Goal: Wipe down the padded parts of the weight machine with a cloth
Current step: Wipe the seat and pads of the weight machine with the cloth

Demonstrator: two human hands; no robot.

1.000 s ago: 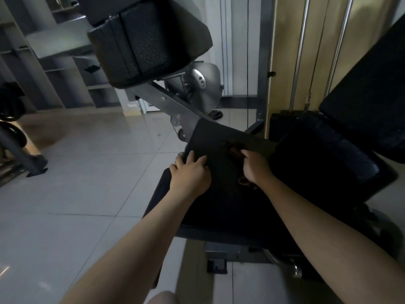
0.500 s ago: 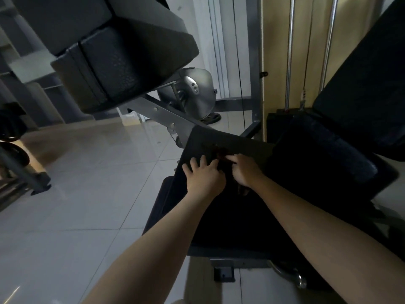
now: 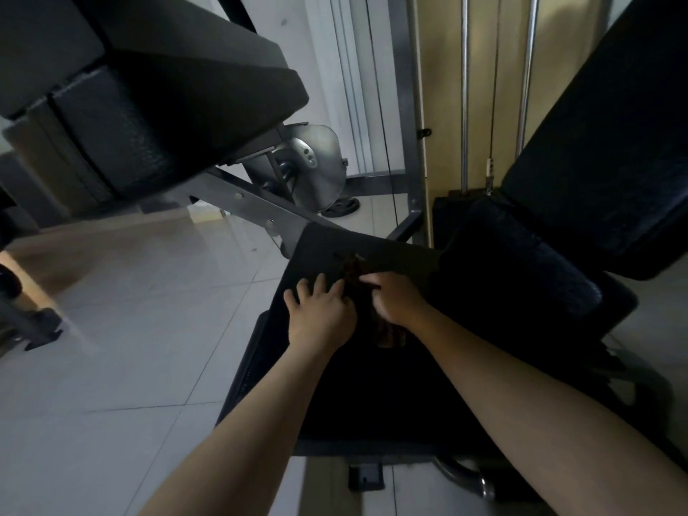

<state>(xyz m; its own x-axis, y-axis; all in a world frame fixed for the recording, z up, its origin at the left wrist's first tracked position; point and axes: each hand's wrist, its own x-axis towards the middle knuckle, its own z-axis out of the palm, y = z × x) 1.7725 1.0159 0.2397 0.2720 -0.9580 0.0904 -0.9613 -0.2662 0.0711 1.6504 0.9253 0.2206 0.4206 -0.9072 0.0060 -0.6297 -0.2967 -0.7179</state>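
Note:
A dark brownish cloth point(image 3: 353, 271) lies bunched on the black seat pad point(image 3: 372, 385) of the weight machine, low in the middle of the view. My right hand point(image 3: 396, 297) grips the cloth, with part of it trailing below the palm. My left hand point(image 3: 322, 314) rests flat on the pad right beside it, fingers spread and touching the cloth's edge. The black back pad point(image 3: 603, 150) rises at the right. A large black padded block point(image 3: 149, 117) hangs overhead at the upper left.
A grey steel arm point(image 3: 253, 206) runs from the overhead block down to the seat. Chrome guide rods point(image 3: 465, 91) and a cable stand behind the seat. Glossy floor tiles point(image 3: 130, 329) spread to the left, with another machine's foot point(image 3: 33, 329) at the left edge.
My left hand has slid right along the pad until it meets my right hand at the cloth. My head has moved closer, so the overhead block looms larger.

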